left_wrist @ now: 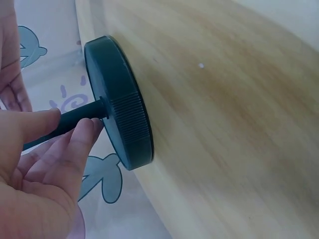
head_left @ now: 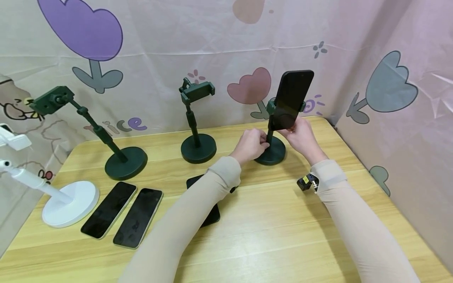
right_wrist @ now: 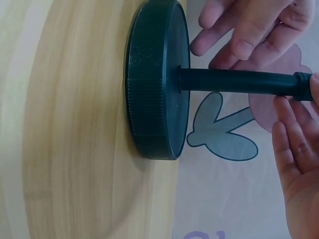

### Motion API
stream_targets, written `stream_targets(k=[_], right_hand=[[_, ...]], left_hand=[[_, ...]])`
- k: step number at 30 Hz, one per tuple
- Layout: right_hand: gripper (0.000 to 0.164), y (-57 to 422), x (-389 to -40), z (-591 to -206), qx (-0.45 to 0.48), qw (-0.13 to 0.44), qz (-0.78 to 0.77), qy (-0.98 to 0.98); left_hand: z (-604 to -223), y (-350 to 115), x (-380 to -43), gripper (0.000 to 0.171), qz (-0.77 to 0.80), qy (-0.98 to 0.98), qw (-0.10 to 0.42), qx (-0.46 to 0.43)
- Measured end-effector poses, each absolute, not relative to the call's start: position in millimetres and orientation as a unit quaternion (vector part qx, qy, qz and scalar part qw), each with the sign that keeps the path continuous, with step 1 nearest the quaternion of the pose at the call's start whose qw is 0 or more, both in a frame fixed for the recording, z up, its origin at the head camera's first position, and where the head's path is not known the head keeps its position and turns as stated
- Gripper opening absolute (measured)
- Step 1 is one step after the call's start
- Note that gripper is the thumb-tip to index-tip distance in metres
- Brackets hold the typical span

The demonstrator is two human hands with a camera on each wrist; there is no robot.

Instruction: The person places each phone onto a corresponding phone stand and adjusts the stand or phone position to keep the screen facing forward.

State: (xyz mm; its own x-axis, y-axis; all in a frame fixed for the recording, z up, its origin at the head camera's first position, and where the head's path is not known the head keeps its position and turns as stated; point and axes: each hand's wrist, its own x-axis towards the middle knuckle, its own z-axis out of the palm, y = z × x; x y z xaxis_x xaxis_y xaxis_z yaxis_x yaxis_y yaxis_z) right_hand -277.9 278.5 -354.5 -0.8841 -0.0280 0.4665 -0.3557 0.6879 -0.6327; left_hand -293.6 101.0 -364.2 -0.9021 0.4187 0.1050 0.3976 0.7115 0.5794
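At the back right of the table stands a dark green phone stand (head_left: 271, 154), and a black phone (head_left: 293, 98) is mounted in its holder, screen facing me. My left hand (head_left: 250, 144) is low on the stand, thumb and fingers around the pole just above the round base (left_wrist: 107, 74). Higher up, my right hand (head_left: 301, 137) grips the pole (right_wrist: 234, 81) at its collar, as the right wrist view shows. The phone's lower end partly covers the right fingers in the head view. The base sits flat on the wooden table.
Two more green phone stands (head_left: 198, 148) (head_left: 126, 163) stand left of my hands, with a white stand (head_left: 70, 204) at the far left. Two phones (head_left: 109, 210) (head_left: 138, 218) lie side by side; another phone (head_left: 211, 217) is partly under my left forearm. A printed curtain (head_left: 170, 39) hangs behind.
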Motion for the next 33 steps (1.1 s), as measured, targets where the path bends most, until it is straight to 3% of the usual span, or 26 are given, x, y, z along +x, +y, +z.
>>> stream_targets(k=[12,21,31,33], right_hand=[[0.019,272,-271,-354,0.114,0.215,0.388,-0.889],[0.034,264,-263,-358,0.145,0.213,0.389,-0.884],[0.027,246,-261,-365,0.177,0.182,0.429,-0.867],[0.033,241,-261,-367,0.184,0.173,0.44,-0.862]], left_hand=[[-354,76,-287,0.036,0.304,0.921,0.021,0.245],[-345,50,-280,0.038,0.314,0.918,0.028,0.24],[-337,15,-275,0.036,0.333,0.915,0.01,0.23],[-336,7,-272,0.036,0.332,0.915,0.007,0.229]])
